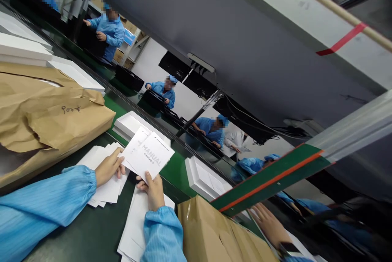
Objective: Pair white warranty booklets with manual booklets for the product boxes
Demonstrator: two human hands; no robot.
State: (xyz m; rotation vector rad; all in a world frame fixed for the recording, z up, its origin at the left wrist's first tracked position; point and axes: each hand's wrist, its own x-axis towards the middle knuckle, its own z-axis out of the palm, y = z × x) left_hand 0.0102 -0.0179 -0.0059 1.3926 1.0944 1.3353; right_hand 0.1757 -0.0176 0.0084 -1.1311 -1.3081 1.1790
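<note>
My right hand (154, 192) pinches a white manual (155, 158), its printed cover facing up, between thumb and fingers. My left hand (108, 169) grips the left edge of another white booklet (134, 141), which lies partly behind the manual. The two overlap above the bench. Below my left hand is a fanned pile of white booklets (112, 192). A second white paper stack (132, 229) lies under my right forearm, which hides part of it. Just beyond the papers, a white box (124, 125) sits on the green conveyor (176, 172).
A torn brown paper package (70, 119) fills the left side; another brown package (211, 229) stands right of my right arm. More white boxes (203, 178) are on the conveyor. A green post (269, 180) slants across the right. Another person's hand (271, 223) is beyond it; several co-workers sit opposite.
</note>
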